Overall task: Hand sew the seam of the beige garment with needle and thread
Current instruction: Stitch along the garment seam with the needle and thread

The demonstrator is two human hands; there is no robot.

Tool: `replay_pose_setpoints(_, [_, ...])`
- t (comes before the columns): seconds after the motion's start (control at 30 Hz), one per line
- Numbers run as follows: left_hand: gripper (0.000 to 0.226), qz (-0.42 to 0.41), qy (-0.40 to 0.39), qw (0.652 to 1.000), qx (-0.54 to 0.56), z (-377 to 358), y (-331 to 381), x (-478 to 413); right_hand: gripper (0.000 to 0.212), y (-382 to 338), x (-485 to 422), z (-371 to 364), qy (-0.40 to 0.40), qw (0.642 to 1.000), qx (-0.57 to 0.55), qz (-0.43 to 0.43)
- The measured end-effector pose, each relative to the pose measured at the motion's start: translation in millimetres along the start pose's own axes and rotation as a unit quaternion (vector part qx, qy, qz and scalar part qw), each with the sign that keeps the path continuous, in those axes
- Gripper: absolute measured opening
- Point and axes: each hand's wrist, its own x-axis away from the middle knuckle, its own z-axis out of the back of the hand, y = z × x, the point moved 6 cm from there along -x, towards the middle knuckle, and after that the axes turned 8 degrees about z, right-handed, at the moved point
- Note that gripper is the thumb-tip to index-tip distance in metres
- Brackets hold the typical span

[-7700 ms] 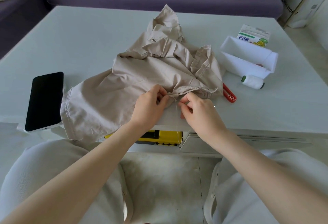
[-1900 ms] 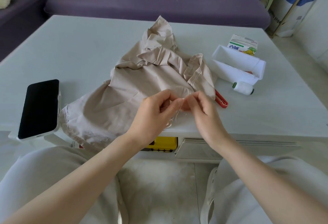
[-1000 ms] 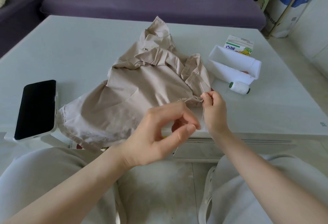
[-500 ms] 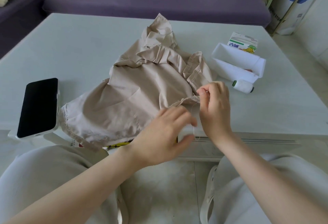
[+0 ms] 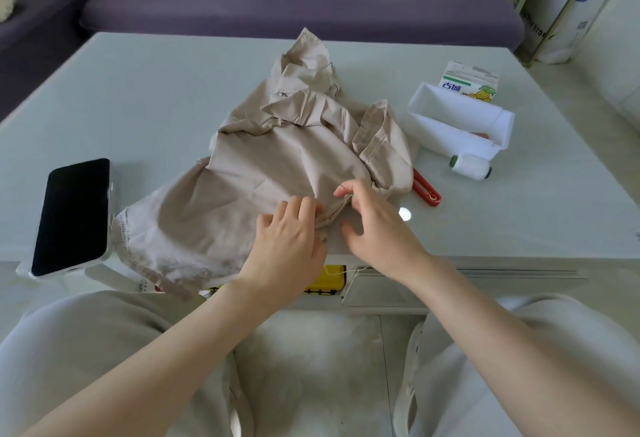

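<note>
I see the beige garment (image 5: 277, 166) crumpled at the frame's centre on the tabletop (image 5: 138, 107). My left hand (image 5: 289, 242) grips its bunched seam edge. My right hand (image 5: 375, 225), just beside it, pinches the thread (image 5: 350, 282); the needle is too small to make out. A white thread spool (image 5: 471, 167) and red snips (image 5: 426, 189) lie to the right, a phone (image 5: 72, 214) to the left.

Forearms (image 5: 194, 343) bare; loose off-wht trousers (image 5: 86, 350), both legs.
</note>
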Motion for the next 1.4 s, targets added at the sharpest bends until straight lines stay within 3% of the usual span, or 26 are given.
replay_pose_setpoints(0.23, [0.049, -0.014, -0.028, 0.999, -0.009, -0.2, -6.2, 2.3, 0.010, 20.8, 1.8, 2.5, -0.011, 0.998, 0.058, -0.027])
replay_pose_setpoints(0.33, [0.047, 0.003, -0.035, 0.999, 0.000, 2.0, -15.9, -0.6, 0.005, 27.1, 2.6, 15.0, 0.045, 0.995, 0.073, -0.043])
replay_pose_setpoints(0.5, [0.052, 0.036, -0.029, 0.999, -0.016, 5.3, -19.7, -5.6, 0.018, 30.1, 1.9, 34.8, 0.136, 0.986, 0.049, -0.083])
replay_pose_setpoints(0.7, [0.036, 0.010, 0.084, 0.994, -0.074, 4.8, -9.1, -9.6, 0.020, 22.9, 5.0, 38.3, 0.155, 0.984, 0.024, -0.090])
replay_pose_setpoints(1.0, [0.038, -0.012, 0.102, 0.994, 0.035, 10.1, -13.9, -8.4, 0.022, 38.9, 6.7, 33.6, 0.133, 0.980, 0.016, -0.148])
replay_pose_setpoints(1.13, [0.007, -0.042, 0.123, 0.991, 0.039, 12.4, -14.1, -4.6, 0.014, 35.6, 4.2, 31.1, 0.115, 0.983, 0.051, -0.133])
replay_pose_setpoints(1.2, [0.015, -0.046, 0.132, 0.989, 0.039, 11.3, -15.4, -4.1, 0.008, 30.6, 3.3, 27.0, 0.083, 0.986, 0.075, -0.121])
replay_pose_setpoints(1.3, [0.010, -0.047, 0.145, 0.987, 0.044, 12.5, -15.4, -2.2, 0.025, 19.4, 3.1, 20.2, 0.045, 0.990, 0.103, -0.080])
replay_pose_setpoints(1.4, [0.036, -0.047, 0.122, 0.991, 0.019, 9.6, -17.3, -2.5, 0.022, 10.4, 1.8, 11.1, 0.016, 0.993, 0.112, -0.020])
